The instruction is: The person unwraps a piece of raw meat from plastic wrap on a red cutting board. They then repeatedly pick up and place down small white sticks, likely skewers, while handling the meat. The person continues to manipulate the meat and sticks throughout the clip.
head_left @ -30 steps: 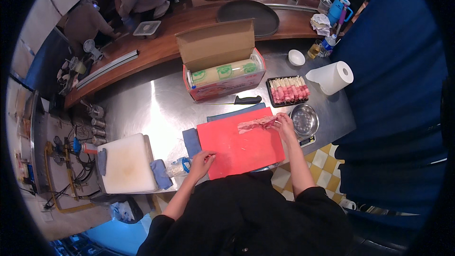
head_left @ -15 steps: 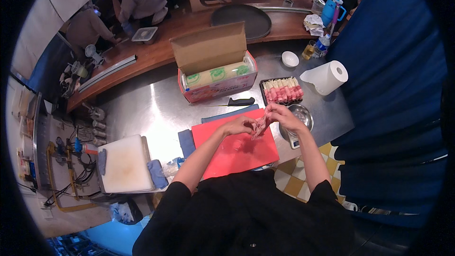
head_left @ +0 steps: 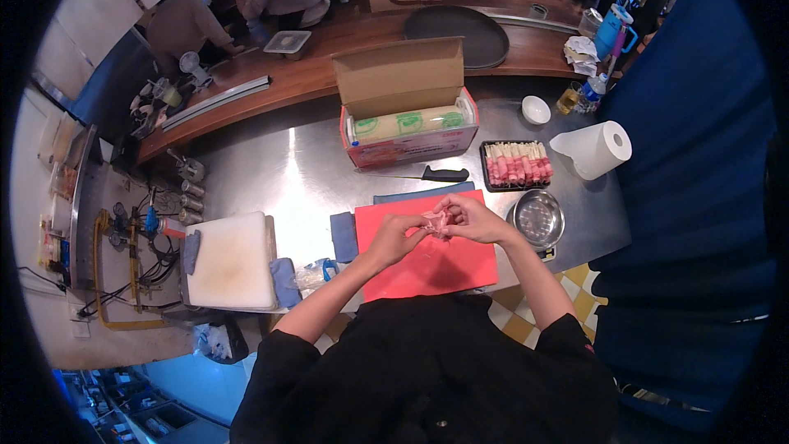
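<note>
Over the red cutting board [head_left: 390, 267] a thin, crumpled slice of raw pink meat [head_left: 436, 223] is stretched between both my hands. My left hand [head_left: 397, 235] pinches its left side between thumb and fingers. My right hand [head_left: 475, 220] is closed on its right side. Small pale scraps lie on the board below. Just beyond the right hand sits a black tray of meat rolls [head_left: 518, 168], pale stems sticking out of their far ends. To the right of that hand is a shiny steel bowl [head_left: 538, 218], standing on what looks like a scale [head_left: 548, 255].
A black-handled knife [head_left: 444, 174] lies beyond the board, before an open box [head_left: 411, 144] holding a roll of film. Paper towel [head_left: 593, 150] and a white bowl [head_left: 536, 110] stand far right. On the left is a white cutting board [head_left: 230, 263]. Two people work beyond the wooden counter [head_left: 316, 70].
Both hands have moved left and nearer over the red board with the meat slice, which hung down before and is now bunched between the fingers. The view has shifted; more of the steel bowl shows.
</note>
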The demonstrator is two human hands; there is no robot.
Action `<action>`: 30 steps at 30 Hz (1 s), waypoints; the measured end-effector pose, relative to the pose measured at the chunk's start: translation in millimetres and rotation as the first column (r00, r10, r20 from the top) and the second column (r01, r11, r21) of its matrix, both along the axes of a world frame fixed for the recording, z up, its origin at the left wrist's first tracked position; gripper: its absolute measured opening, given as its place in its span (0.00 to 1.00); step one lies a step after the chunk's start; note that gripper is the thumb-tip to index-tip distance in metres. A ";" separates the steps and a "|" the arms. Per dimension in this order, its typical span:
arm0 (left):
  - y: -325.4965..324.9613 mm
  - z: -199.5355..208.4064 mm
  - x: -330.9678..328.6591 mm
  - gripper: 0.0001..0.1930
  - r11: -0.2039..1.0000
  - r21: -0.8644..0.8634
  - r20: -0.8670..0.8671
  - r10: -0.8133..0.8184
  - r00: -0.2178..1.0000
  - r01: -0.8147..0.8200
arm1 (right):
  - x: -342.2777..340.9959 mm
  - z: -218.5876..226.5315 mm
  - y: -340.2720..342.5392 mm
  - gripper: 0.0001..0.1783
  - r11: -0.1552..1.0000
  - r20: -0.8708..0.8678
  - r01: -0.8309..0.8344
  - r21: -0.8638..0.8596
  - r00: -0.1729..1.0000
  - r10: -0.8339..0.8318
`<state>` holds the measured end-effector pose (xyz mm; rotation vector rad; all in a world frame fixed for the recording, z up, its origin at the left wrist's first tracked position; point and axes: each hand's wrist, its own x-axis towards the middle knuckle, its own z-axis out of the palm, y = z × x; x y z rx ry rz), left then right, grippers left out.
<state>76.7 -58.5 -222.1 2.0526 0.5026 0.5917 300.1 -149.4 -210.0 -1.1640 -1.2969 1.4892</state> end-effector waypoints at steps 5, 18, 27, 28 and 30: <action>9.2 12.9 -27.6 0.08 0.993 0.112 -0.165 0.064 0.984 -0.046 | -27.9 12.2 18.6 0.15 0.992 0.381 -0.073 0.100 0.924 0.030; 61.9 -35.9 -36.9 0.08 0.938 0.270 -0.224 0.279 0.934 -0.215 | -64.2 -48.4 93.8 0.13 0.957 0.492 -0.037 0.288 0.863 -0.115; -2.0 -64.2 -80.6 0.05 0.823 0.533 -0.050 0.264 0.963 -0.198 | -111.5 -80.7 16.8 0.14 0.850 0.534 0.008 0.526 0.775 -0.338; -17.5 -79.0 -88.3 0.05 0.824 0.545 -0.086 0.241 0.967 -0.157 | -120.2 -85.3 -2.1 0.15 0.855 0.561 -0.012 0.519 0.759 -0.330; -55.2 -109.5 -100.5 0.05 0.840 0.542 -0.250 0.191 0.949 -0.026 | -131.6 -129.0 -44.2 0.17 0.908 0.672 -0.060 0.414 0.693 -0.261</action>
